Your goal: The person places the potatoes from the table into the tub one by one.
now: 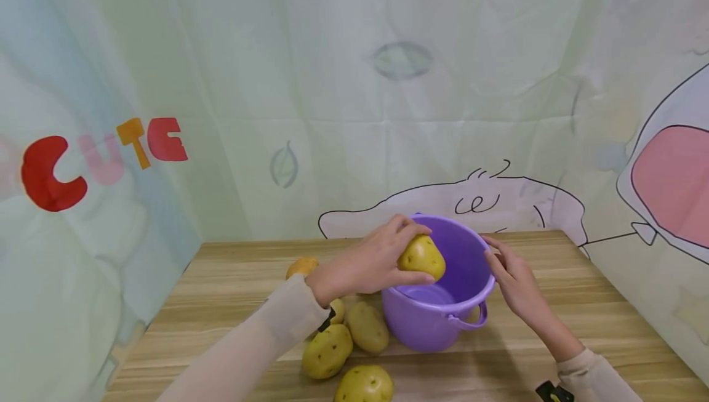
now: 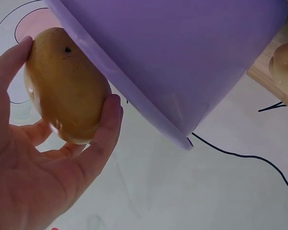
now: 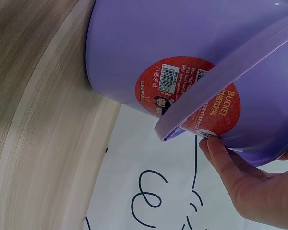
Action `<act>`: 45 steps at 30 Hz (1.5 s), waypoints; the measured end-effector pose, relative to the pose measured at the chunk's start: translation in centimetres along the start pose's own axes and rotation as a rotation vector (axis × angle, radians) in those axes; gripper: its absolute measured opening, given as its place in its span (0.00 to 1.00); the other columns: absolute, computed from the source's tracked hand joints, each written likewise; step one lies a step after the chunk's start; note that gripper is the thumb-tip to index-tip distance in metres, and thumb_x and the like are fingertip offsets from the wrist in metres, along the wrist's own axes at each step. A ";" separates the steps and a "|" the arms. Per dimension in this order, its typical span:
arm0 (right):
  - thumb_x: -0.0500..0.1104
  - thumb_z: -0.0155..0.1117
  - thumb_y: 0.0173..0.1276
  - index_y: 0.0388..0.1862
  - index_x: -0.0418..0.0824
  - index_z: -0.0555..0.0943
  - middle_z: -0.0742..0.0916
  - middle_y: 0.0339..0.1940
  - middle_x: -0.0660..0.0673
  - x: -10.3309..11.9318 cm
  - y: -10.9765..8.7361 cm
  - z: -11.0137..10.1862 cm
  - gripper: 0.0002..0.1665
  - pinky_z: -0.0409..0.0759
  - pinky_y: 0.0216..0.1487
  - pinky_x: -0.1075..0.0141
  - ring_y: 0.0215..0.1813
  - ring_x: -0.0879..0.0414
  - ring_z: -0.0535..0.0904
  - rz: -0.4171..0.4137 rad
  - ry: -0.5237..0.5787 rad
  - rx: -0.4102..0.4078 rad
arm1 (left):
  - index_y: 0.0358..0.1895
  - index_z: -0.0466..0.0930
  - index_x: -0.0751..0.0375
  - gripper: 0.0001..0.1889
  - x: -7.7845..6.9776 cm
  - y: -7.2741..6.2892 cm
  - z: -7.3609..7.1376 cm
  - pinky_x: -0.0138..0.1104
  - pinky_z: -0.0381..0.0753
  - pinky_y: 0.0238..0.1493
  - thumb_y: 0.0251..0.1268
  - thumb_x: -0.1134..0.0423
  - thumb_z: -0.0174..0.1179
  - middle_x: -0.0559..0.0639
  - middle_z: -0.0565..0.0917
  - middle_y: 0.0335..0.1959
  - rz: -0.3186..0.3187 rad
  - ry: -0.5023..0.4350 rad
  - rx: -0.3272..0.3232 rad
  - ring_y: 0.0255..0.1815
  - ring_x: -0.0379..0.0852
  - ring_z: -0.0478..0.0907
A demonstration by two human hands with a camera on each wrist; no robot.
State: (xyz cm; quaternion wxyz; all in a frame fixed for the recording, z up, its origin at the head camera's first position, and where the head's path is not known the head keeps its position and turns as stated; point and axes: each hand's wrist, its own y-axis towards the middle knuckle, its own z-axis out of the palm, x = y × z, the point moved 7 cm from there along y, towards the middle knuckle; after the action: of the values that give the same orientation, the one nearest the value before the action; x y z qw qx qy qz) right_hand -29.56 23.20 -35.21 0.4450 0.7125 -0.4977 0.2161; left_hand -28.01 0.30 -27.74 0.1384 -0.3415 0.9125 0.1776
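Note:
A yellow potato (image 1: 423,258) is held in my left hand (image 1: 360,261), over the left side of the mouth of a purple bucket (image 1: 418,325). The left wrist view shows thumb and fingers spread round the potato (image 2: 67,86), right beside the bucket's rim (image 2: 110,72). The bucket stands on the table, and its bare purple bottom shows in the head view. My right hand (image 1: 517,282) grips the bucket's right rim. In the right wrist view its fingertips (image 3: 213,146) press the outer wall near a red label (image 3: 221,112), by the hanging handle (image 3: 206,91).
Several more potatoes lie on the wooden table (image 1: 232,291) left of the bucket, among them a greenish one (image 1: 367,328) close to its wall and one at the front (image 1: 364,385). My left forearm partly hides others. A printed cloth (image 1: 332,100) hangs behind and at the sides.

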 end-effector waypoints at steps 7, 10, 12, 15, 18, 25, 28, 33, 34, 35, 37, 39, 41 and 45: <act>0.39 0.47 0.81 0.69 0.28 0.69 0.87 0.44 0.32 0.0 0.1 0.0 0.24 0.80 0.40 0.69 0.42 0.52 0.84 0.002 0.012 -0.008 | 0.73 0.64 0.55 0.39 -0.3 0.4 0.4 0.30 0.77 0.49 0.64 0.39 0.64 0.52 0.67 0.63 0.032 0.014 0.012 0.56 0.45 0.70; 0.40 0.47 0.81 0.70 0.29 0.69 0.87 0.44 0.31 0.0 0.1 0.1 0.24 0.80 0.40 0.69 0.42 0.52 0.84 0.007 0.015 -0.005 | 0.72 0.66 0.56 0.38 -0.4 0.4 0.6 0.30 0.77 0.50 0.63 0.41 0.65 0.52 0.68 0.61 0.051 0.025 0.003 0.57 0.45 0.69; 0.40 0.47 0.81 0.70 0.28 0.69 0.87 0.44 0.31 0.0 0.1 0.1 0.24 0.80 0.40 0.69 0.42 0.52 0.84 0.005 0.014 -0.003 | 0.71 0.66 0.56 0.38 -0.4 0.4 0.7 0.29 0.77 0.51 0.63 0.41 0.66 0.52 0.69 0.61 0.054 0.034 0.002 0.57 0.45 0.69; 0.40 0.47 0.81 0.69 0.28 0.69 0.87 0.44 0.31 0.1 0.0 0.0 0.24 0.81 0.40 0.69 0.42 0.53 0.84 -0.001 0.011 -0.003 | 0.70 0.67 0.56 0.38 -0.3 0.4 0.8 0.30 0.77 0.51 0.63 0.41 0.66 0.52 0.69 0.60 0.051 0.050 0.009 0.57 0.45 0.69; 0.40 0.47 0.82 0.69 0.28 0.69 0.87 0.45 0.31 0.2 0.0 0.1 0.24 0.81 0.41 0.69 0.43 0.52 0.84 -0.008 0.013 -0.001 | 0.70 0.68 0.55 0.37 -0.4 0.3 0.9 0.31 0.77 0.52 0.62 0.40 0.66 0.52 0.70 0.60 0.046 0.078 0.017 0.57 0.46 0.70; 0.40 0.47 0.82 0.69 0.28 0.69 0.86 0.46 0.31 0.1 0.0 0.1 0.24 0.81 0.41 0.70 0.44 0.49 0.84 -0.011 0.012 -0.006 | 0.70 0.68 0.54 0.38 -0.3 0.0 1.0 0.35 0.77 0.54 0.62 0.39 0.66 0.52 0.69 0.62 0.039 0.109 0.025 0.57 0.48 0.71; 0.40 0.47 0.81 0.69 0.28 0.69 0.87 0.45 0.31 0.1 0.0 0.1 0.24 0.81 0.41 0.70 0.43 0.52 0.84 -0.007 0.017 -0.010 | 0.70 0.68 0.54 0.38 -0.3 0.0 1.1 0.35 0.77 0.54 0.62 0.39 0.66 0.52 0.69 0.62 0.036 0.110 0.025 0.57 0.48 0.71; 0.40 0.47 0.81 0.69 0.28 0.69 0.87 0.41 0.33 0.2 0.0 0.2 0.24 0.81 0.39 0.69 0.40 0.56 0.83 -0.014 0.029 -0.006 | 0.70 0.68 0.57 0.35 -0.2 0.1 0.6 0.37 0.75 0.59 0.66 0.44 0.65 0.54 0.70 0.61 0.043 0.083 -0.017 0.58 0.47 0.71; 0.40 0.47 0.81 0.69 0.28 0.69 0.87 0.40 0.34 0.2 0.0 0.2 0.24 0.81 0.39 0.69 0.39 0.57 0.83 -0.014 0.031 -0.005 | 0.69 0.68 0.57 0.34 -0.3 0.1 0.4 0.37 0.74 0.60 0.66 0.45 0.64 0.54 0.70 0.61 0.044 0.075 -0.029 0.58 0.47 0.70; 0.40 0.47 0.81 0.69 0.28 0.69 0.87 0.39 0.35 0.2 0.0 0.2 0.24 0.80 0.38 0.69 0.38 0.57 0.83 -0.015 0.024 -0.005 | 0.69 0.68 0.58 0.33 -0.2 0.1 0.3 0.38 0.73 0.61 0.67 0.45 0.64 0.54 0.70 0.61 0.045 0.072 -0.038 0.59 0.47 0.70; 0.41 0.47 0.82 0.69 0.28 0.69 0.86 0.38 0.36 0.2 0.0 0.2 0.24 0.79 0.37 0.69 0.37 0.58 0.82 -0.015 0.014 -0.005 | 0.70 0.67 0.57 0.33 -0.3 0.1 0.0 0.39 0.73 0.62 0.67 0.46 0.64 0.54 0.69 0.61 0.043 0.071 -0.047 0.59 0.48 0.70; 0.42 0.47 0.82 0.69 0.28 0.69 0.86 0.38 0.37 0.2 0.0 0.2 0.25 0.78 0.36 0.69 0.36 0.59 0.81 -0.013 0.006 -0.005 | 0.70 0.67 0.56 0.33 -0.2 0.0 -0.1 0.39 0.74 0.62 0.68 0.46 0.64 0.53 0.69 0.61 0.036 0.081 -0.044 0.60 0.47 0.70; 0.42 0.46 0.82 0.69 0.27 0.69 0.86 0.39 0.35 0.1 -0.1 0.1 0.25 0.79 0.36 0.69 0.37 0.57 0.81 -0.014 0.002 -0.004 | 0.71 0.67 0.56 0.33 -0.1 -0.1 -0.1 0.39 0.74 0.62 0.68 0.46 0.63 0.53 0.68 0.61 0.029 0.083 -0.036 0.60 0.47 0.70; 0.43 0.46 0.82 0.69 0.28 0.68 0.86 0.45 0.32 0.1 -0.1 0.2 0.25 0.81 0.40 0.69 0.41 0.56 0.83 -0.015 0.005 0.000 | 0.70 0.67 0.57 0.32 0.1 -0.2 -0.2 0.38 0.74 0.61 0.68 0.46 0.63 0.53 0.69 0.61 0.028 0.081 -0.043 0.59 0.47 0.71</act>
State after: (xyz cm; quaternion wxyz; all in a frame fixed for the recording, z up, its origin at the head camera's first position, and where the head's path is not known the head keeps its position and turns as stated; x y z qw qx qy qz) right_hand -29.47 22.94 -35.24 0.4480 0.7157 -0.4910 0.2145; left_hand -27.92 0.01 -27.67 0.0914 -0.3385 0.9181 0.1849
